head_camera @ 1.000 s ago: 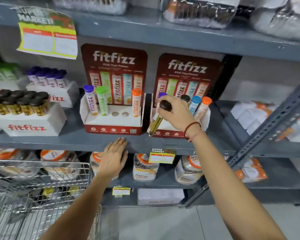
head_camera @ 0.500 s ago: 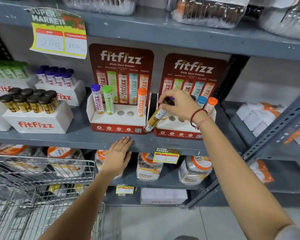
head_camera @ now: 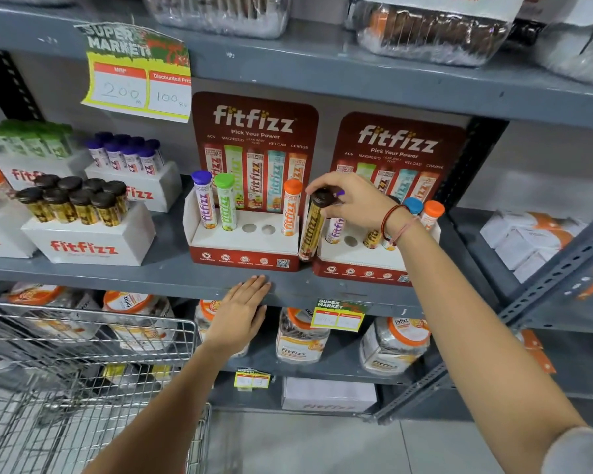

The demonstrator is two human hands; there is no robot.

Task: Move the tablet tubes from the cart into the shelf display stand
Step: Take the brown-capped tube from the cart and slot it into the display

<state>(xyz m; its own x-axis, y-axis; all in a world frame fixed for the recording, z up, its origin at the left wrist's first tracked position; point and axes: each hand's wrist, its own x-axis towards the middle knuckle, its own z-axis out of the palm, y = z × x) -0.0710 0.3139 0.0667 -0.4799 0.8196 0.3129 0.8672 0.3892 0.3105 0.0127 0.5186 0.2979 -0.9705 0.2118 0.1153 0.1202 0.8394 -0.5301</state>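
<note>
My right hand (head_camera: 355,203) grips the dark cap of a brown-and-yellow tablet tube (head_camera: 311,230), which hangs nearly upright in the gap between two red display stands. The left stand (head_camera: 243,258) holds a purple-capped, a green-capped and an orange-capped tube, with two bare holes in the middle. In the right stand (head_camera: 356,268) stand several tubes partly hidden by my hand, and one bare hole shows. My left hand (head_camera: 242,311) rests flat on the shelf's front edge with fingers apart. The wire cart (head_camera: 83,371) sits at lower left.
White boxes of dark-capped tubes (head_camera: 79,203), purple-capped tubes (head_camera: 127,155) and green-capped tubes stand on the same shelf at left. A yellow price sign (head_camera: 137,77) hangs from the shelf above. Jars (head_camera: 302,336) fill the lower shelf. A slanted metal brace (head_camera: 545,289) crosses at right.
The brown-and-yellow tube has swung from a steep tilt to nearly upright and shifted slightly left, toward the gap between the stands. My left hand stays on the shelf edge.
</note>
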